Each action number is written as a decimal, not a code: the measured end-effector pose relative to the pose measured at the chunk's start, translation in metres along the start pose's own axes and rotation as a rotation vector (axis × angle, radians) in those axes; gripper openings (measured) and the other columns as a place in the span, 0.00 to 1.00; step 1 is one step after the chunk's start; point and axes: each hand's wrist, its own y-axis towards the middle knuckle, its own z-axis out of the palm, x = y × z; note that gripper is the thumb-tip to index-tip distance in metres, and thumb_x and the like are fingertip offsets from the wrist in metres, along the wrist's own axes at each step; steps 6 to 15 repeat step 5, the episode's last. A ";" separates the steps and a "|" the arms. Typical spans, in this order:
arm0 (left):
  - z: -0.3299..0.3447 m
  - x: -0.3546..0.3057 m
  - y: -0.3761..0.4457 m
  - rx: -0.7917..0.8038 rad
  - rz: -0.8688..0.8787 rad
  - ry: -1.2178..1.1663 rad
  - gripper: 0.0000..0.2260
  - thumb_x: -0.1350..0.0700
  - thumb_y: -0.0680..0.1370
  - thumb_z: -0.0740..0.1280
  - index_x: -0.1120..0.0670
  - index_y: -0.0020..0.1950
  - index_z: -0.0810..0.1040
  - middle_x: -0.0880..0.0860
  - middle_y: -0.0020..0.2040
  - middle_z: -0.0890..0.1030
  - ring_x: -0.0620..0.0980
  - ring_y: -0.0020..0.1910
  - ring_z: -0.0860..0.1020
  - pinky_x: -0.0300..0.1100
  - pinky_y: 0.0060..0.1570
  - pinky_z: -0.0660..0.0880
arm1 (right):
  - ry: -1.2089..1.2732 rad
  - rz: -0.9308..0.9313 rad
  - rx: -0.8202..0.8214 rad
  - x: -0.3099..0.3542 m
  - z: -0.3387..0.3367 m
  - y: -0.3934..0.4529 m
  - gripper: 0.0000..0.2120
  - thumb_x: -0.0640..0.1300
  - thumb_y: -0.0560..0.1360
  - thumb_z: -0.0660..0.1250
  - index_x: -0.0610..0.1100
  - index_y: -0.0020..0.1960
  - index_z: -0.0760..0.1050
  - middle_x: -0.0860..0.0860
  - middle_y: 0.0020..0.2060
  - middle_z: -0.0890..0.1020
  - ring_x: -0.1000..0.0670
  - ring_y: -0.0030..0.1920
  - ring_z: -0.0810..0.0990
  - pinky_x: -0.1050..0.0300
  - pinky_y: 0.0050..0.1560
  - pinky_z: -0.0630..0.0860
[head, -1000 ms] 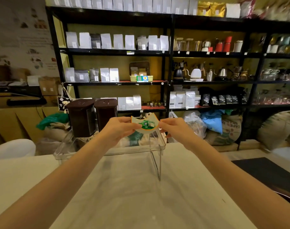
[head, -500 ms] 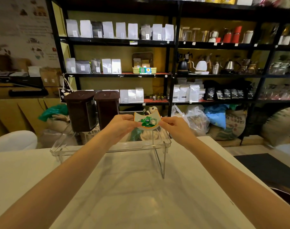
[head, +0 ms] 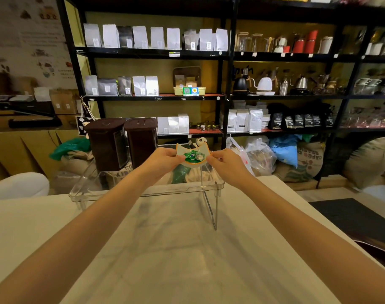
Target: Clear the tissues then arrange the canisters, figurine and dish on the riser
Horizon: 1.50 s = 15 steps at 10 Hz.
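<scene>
Both of my hands hold a small cat-eared dish (head: pixel 202 148) with an orange rim and green wrapped sweets inside. My left hand (head: pixel 163 159) grips its left edge and my right hand (head: pixel 225 164) its right edge, over the right part of a clear acrylic riser (head: pixel 143 191). Two dark brown canisters (head: pixel 107 143) (head: pixel 141 139) stand side by side on the riser's left half. Just behind the dish a small panda figurine (head: pixel 199 141) peeks out, partly hidden. I see no tissues.
The riser stands at the far edge of a pale marble table (head: pixel 176 249). Behind it are black shelves (head: pixel 224 95) with coffee bags and kettles, and sacks (head: pixel 305 163) on the floor. A dark mat (head: pixel 353 218) lies to the right.
The dish has come slightly lower toward the riser top, still held in both hands. My view has tilted down a little.
</scene>
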 end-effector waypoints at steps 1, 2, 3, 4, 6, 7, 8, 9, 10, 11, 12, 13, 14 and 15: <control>0.002 -0.003 -0.001 -0.014 -0.004 0.071 0.11 0.56 0.77 0.63 0.58 0.56 0.78 0.50 0.46 0.79 0.42 0.42 0.75 0.35 0.43 0.71 | 0.003 0.020 0.027 0.003 -0.002 -0.001 0.18 0.48 0.78 0.56 0.39 0.60 0.76 0.41 0.50 0.81 0.50 0.34 0.74 0.63 0.31 0.66; 0.002 -0.007 -0.007 -0.013 0.039 0.218 0.08 0.53 0.78 0.61 0.50 0.41 0.76 0.49 0.41 0.77 0.41 0.36 0.71 0.33 0.35 0.65 | 0.003 0.033 0.074 0.016 -0.013 -0.014 0.18 0.46 0.78 0.57 0.39 0.65 0.71 0.48 0.44 0.80 0.46 0.40 0.77 0.64 0.31 0.68; 0.001 -0.014 -0.014 -0.019 0.175 0.428 0.14 0.52 0.79 0.58 0.59 0.56 0.77 0.55 0.54 0.80 0.47 0.42 0.74 0.35 0.35 0.67 | 0.149 0.000 -0.019 0.033 -0.032 -0.037 0.17 0.43 0.78 0.59 0.42 0.66 0.70 0.50 0.53 0.77 0.52 0.50 0.76 0.67 0.43 0.72; -0.002 -0.033 -0.028 -0.127 0.299 0.509 0.18 0.52 0.79 0.58 0.60 0.65 0.72 0.59 0.63 0.77 0.54 0.55 0.76 0.40 0.47 0.72 | 0.447 -0.129 -0.196 0.061 -0.059 -0.075 0.12 0.39 0.76 0.61 0.45 0.57 0.76 0.56 0.47 0.81 0.58 0.47 0.78 0.67 0.48 0.77; -0.008 -0.049 -0.037 -0.305 0.479 0.554 0.19 0.53 0.79 0.58 0.58 0.68 0.70 0.58 0.68 0.73 0.55 0.66 0.71 0.48 0.65 0.68 | 0.810 -0.353 -0.381 0.088 -0.099 -0.130 0.10 0.36 0.73 0.64 0.48 0.50 0.78 0.57 0.39 0.85 0.58 0.44 0.82 0.67 0.45 0.78; -0.008 -0.049 -0.037 -0.305 0.479 0.554 0.19 0.53 0.79 0.58 0.58 0.68 0.70 0.58 0.68 0.73 0.55 0.66 0.71 0.48 0.65 0.68 | 0.810 -0.353 -0.381 0.088 -0.099 -0.130 0.10 0.36 0.73 0.64 0.48 0.50 0.78 0.57 0.39 0.85 0.58 0.44 0.82 0.67 0.45 0.78; -0.008 -0.049 -0.037 -0.305 0.479 0.554 0.19 0.53 0.79 0.58 0.58 0.68 0.70 0.58 0.68 0.73 0.55 0.66 0.71 0.48 0.65 0.68 | 0.810 -0.353 -0.381 0.088 -0.099 -0.130 0.10 0.36 0.73 0.64 0.48 0.50 0.78 0.57 0.39 0.85 0.58 0.44 0.82 0.67 0.45 0.78; -0.008 -0.049 -0.037 -0.305 0.479 0.554 0.19 0.53 0.79 0.58 0.58 0.68 0.70 0.58 0.68 0.73 0.55 0.66 0.71 0.48 0.65 0.68 | 0.810 -0.353 -0.381 0.088 -0.099 -0.130 0.10 0.36 0.73 0.64 0.48 0.50 0.78 0.57 0.39 0.85 0.58 0.44 0.82 0.67 0.45 0.78; -0.008 -0.049 -0.037 -0.305 0.479 0.554 0.19 0.53 0.79 0.58 0.58 0.68 0.70 0.58 0.68 0.73 0.55 0.66 0.71 0.48 0.65 0.68 | 0.810 -0.353 -0.381 0.088 -0.099 -0.130 0.10 0.36 0.73 0.64 0.48 0.50 0.78 0.57 0.39 0.85 0.58 0.44 0.82 0.67 0.45 0.78; -0.008 -0.049 -0.037 -0.305 0.479 0.554 0.19 0.53 0.79 0.58 0.58 0.68 0.70 0.58 0.68 0.73 0.55 0.66 0.71 0.48 0.65 0.68 | 0.810 -0.353 -0.381 0.088 -0.099 -0.130 0.10 0.36 0.73 0.64 0.48 0.50 0.78 0.57 0.39 0.85 0.58 0.44 0.82 0.67 0.45 0.78; -0.008 -0.049 -0.037 -0.305 0.479 0.554 0.19 0.53 0.79 0.58 0.58 0.68 0.70 0.58 0.68 0.73 0.55 0.66 0.71 0.48 0.65 0.68 | 0.810 -0.353 -0.381 0.088 -0.099 -0.130 0.10 0.36 0.73 0.64 0.48 0.50 0.78 0.57 0.39 0.85 0.58 0.44 0.82 0.67 0.45 0.78; -0.008 -0.049 -0.037 -0.305 0.479 0.554 0.19 0.53 0.79 0.58 0.58 0.68 0.70 0.58 0.68 0.73 0.55 0.66 0.71 0.48 0.65 0.68 | 0.810 -0.353 -0.381 0.088 -0.099 -0.130 0.10 0.36 0.73 0.64 0.48 0.50 0.78 0.57 0.39 0.85 0.58 0.44 0.82 0.67 0.45 0.78; -0.008 -0.049 -0.037 -0.305 0.479 0.554 0.19 0.53 0.79 0.58 0.58 0.68 0.70 0.58 0.68 0.73 0.55 0.66 0.71 0.48 0.65 0.68 | 0.810 -0.353 -0.381 0.088 -0.099 -0.130 0.10 0.36 0.73 0.64 0.48 0.50 0.78 0.57 0.39 0.85 0.58 0.44 0.82 0.67 0.45 0.78; -0.008 -0.049 -0.037 -0.305 0.479 0.554 0.19 0.53 0.79 0.58 0.58 0.68 0.70 0.58 0.68 0.73 0.55 0.66 0.71 0.48 0.65 0.68 | 0.810 -0.353 -0.381 0.088 -0.099 -0.130 0.10 0.36 0.73 0.64 0.48 0.50 0.78 0.57 0.39 0.85 0.58 0.44 0.82 0.67 0.45 0.78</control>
